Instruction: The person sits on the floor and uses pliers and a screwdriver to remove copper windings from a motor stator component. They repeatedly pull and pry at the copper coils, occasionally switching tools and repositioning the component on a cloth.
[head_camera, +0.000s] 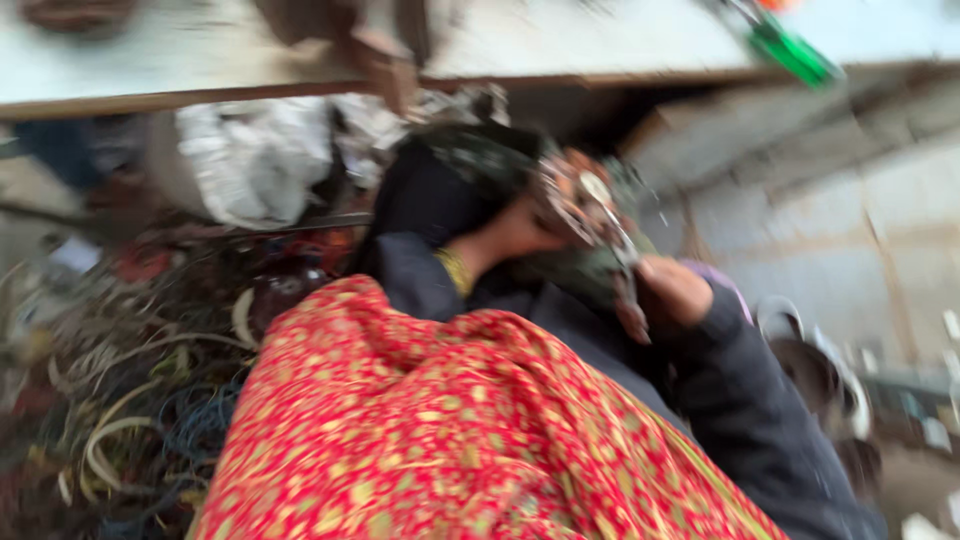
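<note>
My left hand (520, 232) and right hand (675, 290) grip a tangled metal-and-wire part (590, 215) just above my red patterned cloth (440, 430), fingers curled around it; blur hides their exact closure. It looks stiff, jagged, fairly light; best held by its bulkier body. Wire scraps (130, 400) lie at nine o'clock.

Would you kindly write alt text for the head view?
Blurred view: both hands, left hand and right hand, grip a tangled metal and wire part above red patterned cloth. A heap of loose wires lies beside it.
</note>
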